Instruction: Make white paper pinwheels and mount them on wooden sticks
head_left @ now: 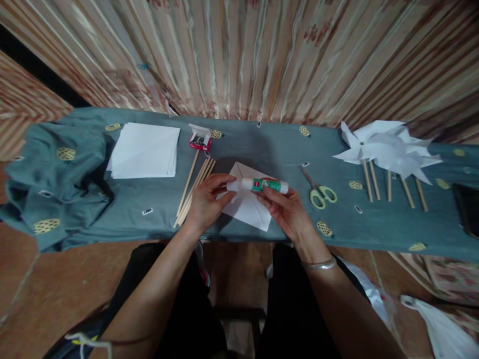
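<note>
A green and white glue stick (pixel 266 185) lies sideways in my right hand (pixel 286 209), whose fingers are closed round its body. My left hand (pixel 207 197) pinches a pale, see-through cap (pixel 232 186) at the glue stick's left end. Whether cap and stick still touch I cannot tell. Beneath both hands is a square of white paper (pixel 249 214) with diagonal lines running toward its middle. Several thin wooden sticks (pixel 198 187) lie just left of the paper, beside my left hand. Scissors with light green handles (pixel 318 193) rest to the right of my right hand.
A stack of white paper (pixel 145 149) sits on the left of the cloth-covered table (pixel 277 144). Near the back stands a small open red box (pixel 200 138). Several paper pinwheels (pixel 389 144) on sticks lie at the right, with a dark object (pixel 466 207) at the edge. Bunched cloth (pixel 71 169) covers the left end.
</note>
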Available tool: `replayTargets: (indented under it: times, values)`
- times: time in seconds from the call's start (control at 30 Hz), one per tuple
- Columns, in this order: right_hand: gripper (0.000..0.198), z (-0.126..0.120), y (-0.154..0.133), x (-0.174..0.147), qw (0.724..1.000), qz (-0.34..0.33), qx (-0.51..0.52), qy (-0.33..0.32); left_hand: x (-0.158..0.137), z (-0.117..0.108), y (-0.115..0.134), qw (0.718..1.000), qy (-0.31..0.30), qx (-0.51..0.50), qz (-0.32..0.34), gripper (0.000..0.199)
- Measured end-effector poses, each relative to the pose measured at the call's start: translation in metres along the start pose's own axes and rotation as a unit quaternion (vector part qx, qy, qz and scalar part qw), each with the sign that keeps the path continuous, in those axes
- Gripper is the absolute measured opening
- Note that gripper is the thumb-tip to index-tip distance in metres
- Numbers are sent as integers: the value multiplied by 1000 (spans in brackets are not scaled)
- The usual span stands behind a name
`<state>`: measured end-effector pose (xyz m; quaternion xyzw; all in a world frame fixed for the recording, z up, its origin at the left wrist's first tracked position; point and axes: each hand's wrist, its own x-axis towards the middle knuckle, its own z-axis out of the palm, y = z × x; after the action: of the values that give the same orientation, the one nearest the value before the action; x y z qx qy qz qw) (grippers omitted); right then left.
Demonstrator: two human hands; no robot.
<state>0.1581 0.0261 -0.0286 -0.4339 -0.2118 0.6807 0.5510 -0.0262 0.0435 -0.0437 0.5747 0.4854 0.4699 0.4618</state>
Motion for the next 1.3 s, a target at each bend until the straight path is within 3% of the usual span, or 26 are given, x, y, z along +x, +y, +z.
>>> replayTargets:
  times: [0.6, 0.97, 1.2, 1.3]
  values:
    - [27, 3, 6, -3, 997, -1, -74, 4, -9, -6, 6, 999, -42, 12, 19, 26]
    - [29, 8, 12, -5, 996, 4, -92, 5, -18, -6, 6, 999, -45, -11, -16, 30]
    - [31, 13, 17, -12, 989, 20, -136, -58, -28, -13, 5, 997, -9, -42, -64, 31]
    - [35, 5, 12, -12, 982, -15, -179, -53, -27, -33, 6, 995, 63, -33, -75, 32]
